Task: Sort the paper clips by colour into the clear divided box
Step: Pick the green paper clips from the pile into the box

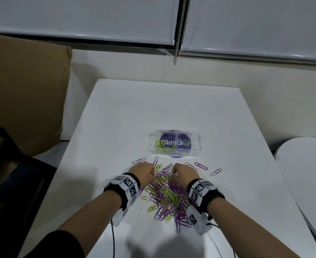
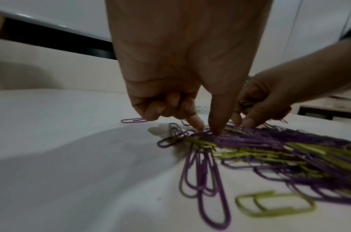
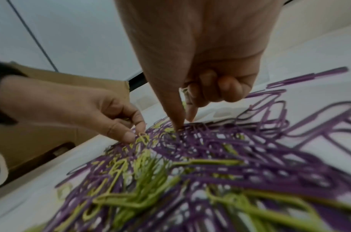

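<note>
My left hand [image 1: 144, 171] and right hand [image 1: 183, 171] pinch at the paper clips [image 1: 166, 194] mid-tabletop. Which clips I grip, I cannot tell. The clear divided box [image 1: 174, 143] sits just beyond.

bare table [image 1: 153, 108] beyond divided box [image 1: 175, 143], clip pile [image 1: 167, 194] blocking near side

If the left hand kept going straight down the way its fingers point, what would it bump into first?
Most likely the mixed pile of paper clips: the left hand points its thumb and forefinger down at the pile's far edge, seemingly touching purple clips already.
</note>
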`<control>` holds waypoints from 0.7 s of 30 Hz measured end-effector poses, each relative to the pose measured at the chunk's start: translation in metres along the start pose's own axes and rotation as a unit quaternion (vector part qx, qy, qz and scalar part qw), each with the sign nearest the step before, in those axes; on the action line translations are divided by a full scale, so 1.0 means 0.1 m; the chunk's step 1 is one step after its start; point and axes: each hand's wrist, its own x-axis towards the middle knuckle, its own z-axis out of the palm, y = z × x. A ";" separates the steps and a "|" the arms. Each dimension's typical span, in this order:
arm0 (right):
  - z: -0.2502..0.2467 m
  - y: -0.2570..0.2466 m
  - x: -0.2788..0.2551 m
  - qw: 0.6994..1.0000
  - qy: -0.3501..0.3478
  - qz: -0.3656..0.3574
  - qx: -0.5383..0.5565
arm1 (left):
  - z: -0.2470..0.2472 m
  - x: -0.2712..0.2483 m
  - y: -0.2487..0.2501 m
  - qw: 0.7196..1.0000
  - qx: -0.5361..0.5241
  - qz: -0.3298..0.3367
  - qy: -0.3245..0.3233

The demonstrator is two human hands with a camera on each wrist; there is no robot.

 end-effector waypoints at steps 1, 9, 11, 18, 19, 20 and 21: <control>0.01 -0.01 0.00 1.000 0.002 0.003 -0.004 | 0.01 0.01 0.01 1.000 0.011 -0.001 0.003; -0.13 0.26 0.01 0.997 0.017 0.065 0.026 | -0.05 0.00 -0.11 0.998 0.014 -0.028 0.060; -0.17 0.35 0.00 0.995 0.034 0.084 0.037 | -0.05 -0.01 -0.15 0.997 0.001 -0.033 0.074; -0.10 0.26 -0.03 0.998 0.024 0.049 -0.018 | 0.01 -0.05 0.10 0.994 0.110 -0.003 0.024; -0.08 0.25 -0.04 0.998 0.020 0.053 -0.023 | 0.03 -0.04 0.12 0.993 0.114 -0.007 0.022; -0.07 0.25 -0.03 0.998 0.017 0.057 -0.019 | 0.04 -0.03 0.14 0.994 0.111 -0.012 0.020; -0.06 0.25 -0.03 0.998 0.016 0.059 -0.012 | 0.05 -0.02 0.16 0.994 0.104 -0.020 0.015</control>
